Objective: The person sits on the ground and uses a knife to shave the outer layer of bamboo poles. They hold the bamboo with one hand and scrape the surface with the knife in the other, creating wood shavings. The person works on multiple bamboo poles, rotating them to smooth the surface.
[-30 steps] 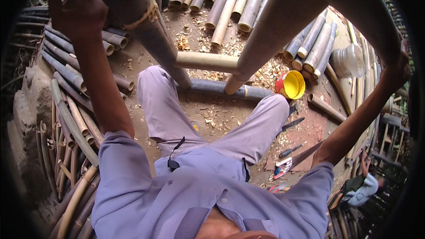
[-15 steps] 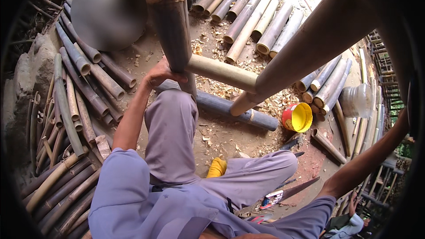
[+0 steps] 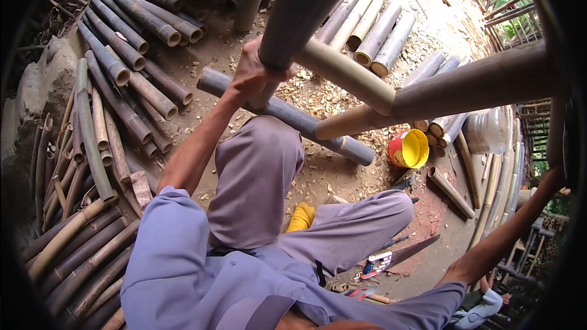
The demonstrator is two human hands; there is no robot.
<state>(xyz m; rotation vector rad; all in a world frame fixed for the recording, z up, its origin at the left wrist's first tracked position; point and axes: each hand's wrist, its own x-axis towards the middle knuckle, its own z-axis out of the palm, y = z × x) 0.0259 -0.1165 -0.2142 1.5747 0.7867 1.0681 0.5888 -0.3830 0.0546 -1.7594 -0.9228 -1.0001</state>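
Note:
A frame of thick dark bamboo poles stands tilted in front of me. Its left post [image 3: 296, 9] and right post [image 3: 471, 88] are joined by a pale bamboo crosspiece [image 3: 348, 76]. Both posts run down to a dark bamboo pole [image 3: 299, 123] lying by the ground. My left hand [image 3: 255, 72] is wrapped round the left post, just below the crosspiece. At the far right rim, my right hand [image 3: 555, 177] reaches up to the frame's bamboo; its fingers are lost in the dark edge.
Cut bamboo poles [image 3: 122, 73] lie stacked on the left, and more bamboo poles [image 3: 382, 33] at the back. A red bucket, yellow inside [image 3: 416, 148], stands right of the frame near a clear plastic container [image 3: 486, 131]. A handsaw [image 3: 391, 260] lies by my knee; wood chips litter the ground.
The bamboo frame has swung to the right, its right post now lying flatter. My left hand has moved up and right with the left post. The view has shifted slightly.

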